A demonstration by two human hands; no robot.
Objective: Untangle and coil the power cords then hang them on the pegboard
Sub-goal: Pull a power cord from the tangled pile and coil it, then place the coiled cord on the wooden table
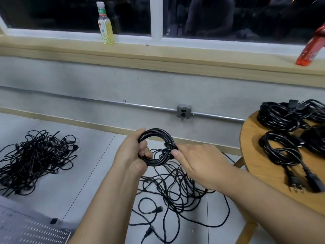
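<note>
A black power cord wound into a round coil (156, 134) is held up in the middle of the view. My left hand (131, 154) grips the coil's left side, fingers curled through its middle. My right hand (195, 161) pinches the cord where a few turns wrap around the coil's right side. Below my hands a loose tangle of black cords (175, 189) sprawls on the floor. A bigger tangled heap of cords (35, 159) lies on the floor at the left. Several coiled cords (284, 140) lie on the round wooden table (255, 155) at the right.
A white perforated pegboard (35, 229) lies flat at the bottom left. A grey wall with a metal conduit and a socket box (183, 111) runs behind. On the window sill stand a yellow drink bottle (105, 25) and a red packet (313, 48).
</note>
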